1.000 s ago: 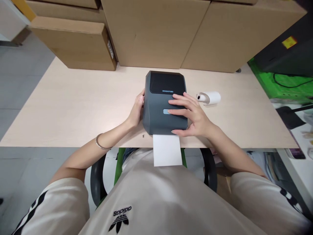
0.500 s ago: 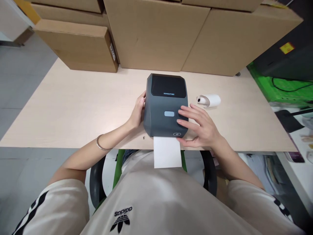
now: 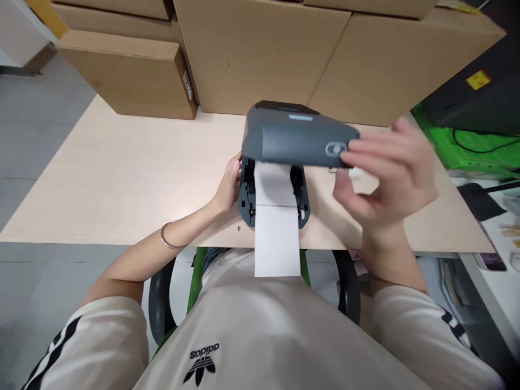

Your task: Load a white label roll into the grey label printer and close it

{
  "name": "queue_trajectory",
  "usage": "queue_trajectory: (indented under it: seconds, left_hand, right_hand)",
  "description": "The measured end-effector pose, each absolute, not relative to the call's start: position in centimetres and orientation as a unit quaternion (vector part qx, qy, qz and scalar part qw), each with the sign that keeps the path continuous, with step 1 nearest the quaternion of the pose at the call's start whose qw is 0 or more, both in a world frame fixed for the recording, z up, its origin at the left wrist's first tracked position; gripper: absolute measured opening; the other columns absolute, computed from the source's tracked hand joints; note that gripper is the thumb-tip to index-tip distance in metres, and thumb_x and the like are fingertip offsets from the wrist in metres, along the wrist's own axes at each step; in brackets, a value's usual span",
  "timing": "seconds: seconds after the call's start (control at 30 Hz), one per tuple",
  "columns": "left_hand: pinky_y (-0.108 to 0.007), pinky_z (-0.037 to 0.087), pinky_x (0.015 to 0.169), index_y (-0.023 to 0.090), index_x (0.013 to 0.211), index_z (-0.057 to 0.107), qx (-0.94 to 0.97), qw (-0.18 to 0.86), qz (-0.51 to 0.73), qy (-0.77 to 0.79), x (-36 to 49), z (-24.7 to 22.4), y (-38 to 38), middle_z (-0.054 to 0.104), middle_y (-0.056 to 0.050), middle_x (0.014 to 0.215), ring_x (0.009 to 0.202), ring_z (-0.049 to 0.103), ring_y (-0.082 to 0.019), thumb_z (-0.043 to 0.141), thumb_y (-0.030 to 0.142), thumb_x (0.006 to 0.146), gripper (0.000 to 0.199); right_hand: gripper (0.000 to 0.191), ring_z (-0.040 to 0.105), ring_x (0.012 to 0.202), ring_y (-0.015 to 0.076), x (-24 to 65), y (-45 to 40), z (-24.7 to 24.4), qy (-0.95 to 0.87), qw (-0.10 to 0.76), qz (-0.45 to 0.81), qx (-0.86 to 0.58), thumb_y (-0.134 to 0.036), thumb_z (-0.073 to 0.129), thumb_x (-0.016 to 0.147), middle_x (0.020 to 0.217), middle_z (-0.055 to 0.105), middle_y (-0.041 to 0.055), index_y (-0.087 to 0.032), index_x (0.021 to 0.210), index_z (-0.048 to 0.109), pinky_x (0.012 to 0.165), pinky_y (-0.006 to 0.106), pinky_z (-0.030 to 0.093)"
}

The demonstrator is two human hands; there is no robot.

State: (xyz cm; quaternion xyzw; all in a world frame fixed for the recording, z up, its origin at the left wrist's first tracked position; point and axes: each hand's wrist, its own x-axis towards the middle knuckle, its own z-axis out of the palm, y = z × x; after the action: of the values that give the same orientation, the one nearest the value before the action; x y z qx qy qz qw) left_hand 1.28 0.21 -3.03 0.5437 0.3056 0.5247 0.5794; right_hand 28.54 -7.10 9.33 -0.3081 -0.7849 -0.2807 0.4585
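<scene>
Hands apart, a label printer between them: the left hand lies against its side, the blurred right hand touches its raised lid at the corner; whether either grips, I can't tell. Between them too, a white label strip trails past the desk

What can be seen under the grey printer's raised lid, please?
Under the raised lid, a white paper strip lies between dark inner parts and extends past the front of the base. The lid hides whatever sits farther back, including the strip's other end.
</scene>
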Motion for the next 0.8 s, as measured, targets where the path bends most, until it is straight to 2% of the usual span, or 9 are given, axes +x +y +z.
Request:
queue_trajectory:
  seconds: [0.07, 0.17, 0.27, 0.4, 0.57, 0.63, 0.7, 0.73, 0.8]
  left_hand:
    - [-0.057, 0.046, 0.136, 0.030, 0.151, 0.068, 0.567, 0.548, 0.519, 0.329, 0.9, -3.2, 0.4, 0.064, -0.010, 0.169, 0.162, 0.055, -0.040, 0.061, 0.088, 0.099, 0.078]
    - [-0.058, 0.049, 0.133, 0.030, 0.158, 0.061, 0.586, 0.533, 0.495, 0.358, 0.2, -3.5, 0.6, 0.056, -0.013, 0.176, 0.159, 0.056, -0.041, 0.079, 0.078, 0.093, 0.083]
    - [-0.059, 0.054, 0.127, 0.031, 0.158, 0.060, 0.602, 0.526, 0.486, 0.354, -0.3, -3.8, 0.8, 0.058, -0.014, 0.175, 0.158, 0.058, -0.042, 0.085, 0.070, 0.091, 0.082]
    - [-0.059, 0.055, 0.126, 0.027, 0.159, 0.063, 0.609, 0.513, 0.492, 0.352, -0.6, -3.9, 1.1, 0.063, -0.015, 0.171, 0.158, 0.059, -0.043, 0.085, 0.062, 0.091, 0.079]
    - [-0.048, 0.061, 0.114, 0.027, 0.167, 0.061, 0.619, 0.510, 0.471, 0.367, -0.8, -3.4, 1.0, 0.071, -0.011, 0.165, 0.142, 0.072, -0.037, 0.077, 0.043, 0.094, 0.076]
    - [-0.043, 0.063, 0.106, 0.025, 0.171, 0.057, 0.630, 0.498, 0.458, 0.382, -0.9, -3.1, 0.9, 0.076, -0.011, 0.158, 0.129, 0.076, -0.031, 0.072, 0.039, 0.095, 0.078]
    - [-0.038, 0.063, 0.099, 0.022, 0.174, 0.051, 0.647, 0.482, 0.442, 0.392, -0.9, -2.7, 0.7, 0.080, -0.011, 0.151, 0.118, 0.078, -0.027, 0.067, 0.037, 0.096, 0.081]
    - [-0.036, 0.062, 0.096, 0.020, 0.175, 0.049, 0.656, 0.473, 0.435, 0.395, -0.9, -2.6, 0.6, 0.080, -0.011, 0.150, 0.113, 0.077, -0.025, 0.065, 0.037, 0.097, 0.082]
    - [-0.033, 0.062, 0.089, 0.019, 0.176, 0.048, 0.670, 0.455, 0.426, 0.403, -0.9, -2.2, 0.5, 0.081, -0.011, 0.148, 0.103, 0.076, -0.022, 0.062, 0.036, 0.098, 0.080]
  right_hand:
    - [0.039, 0.084, 0.118, 0.0362, 28.1, -5.8, 11.8, -0.776, 0.462, -0.269, -0.333, -0.029, 0.072, 0.103, 0.126, 0.086, 0.0043, -0.034, 0.142, 0.077, 0.121, 0.065, 0.061]
    - [0.029, 0.082, 0.118, 0.0329, 27.9, -3.3, 14.8, -0.777, 0.453, -0.254, -0.356, -0.031, 0.066, 0.111, 0.123, 0.086, 0.0032, -0.027, 0.134, 0.082, 0.127, 0.056, 0.056]
    - [0.037, 0.080, 0.115, 0.0291, 28.6, -0.1, 16.8, -0.776, 0.439, -0.243, -0.382, -0.046, 0.057, 0.116, 0.117, 0.085, -0.0018, -0.025, 0.129, 0.084, 0.117, 0.047, 0.059]
    - [0.052, 0.079, 0.121, 0.0294, 29.8, 4.8, 18.0, -0.782, 0.435, -0.194, -0.403, -0.057, 0.051, 0.117, 0.126, 0.082, 0.0024, -0.020, 0.135, 0.082, 0.105, 0.038, 0.063]
    - [0.062, 0.074, 0.131, 0.0361, 28.6, 7.9, 17.9, -0.725, 0.419, -0.191, -0.512, -0.062, 0.046, 0.119, 0.134, 0.078, 0.0191, -0.011, 0.137, 0.078, 0.118, 0.050, 0.058]
    - [0.066, 0.065, 0.148, 0.0413, 27.2, 7.4, 17.2, -0.697, 0.424, -0.211, -0.539, -0.060, 0.045, 0.118, 0.145, 0.075, 0.0192, -0.008, 0.147, 0.074, 0.131, 0.052, 0.045]
    - [0.070, 0.051, 0.163, 0.0458, 25.7, 6.1, 15.8, -0.716, 0.388, -0.219, -0.537, -0.054, 0.037, 0.118, 0.160, 0.068, 0.0179, -0.006, 0.159, 0.067, 0.138, 0.054, 0.031]
    - [0.069, 0.052, 0.162, 0.0462, 24.9, 5.3, 15.0, -0.745, 0.350, -0.210, -0.527, -0.051, 0.035, 0.117, 0.160, 0.068, 0.0175, -0.008, 0.160, 0.068, 0.138, 0.056, 0.032]
    - [0.063, 0.067, 0.146, 0.0425, 23.8, 4.0, 13.1, -0.830, 0.241, -0.134, -0.485, -0.050, 0.041, 0.113, 0.147, 0.076, 0.0174, -0.015, 0.154, 0.074, 0.128, 0.059, 0.047]
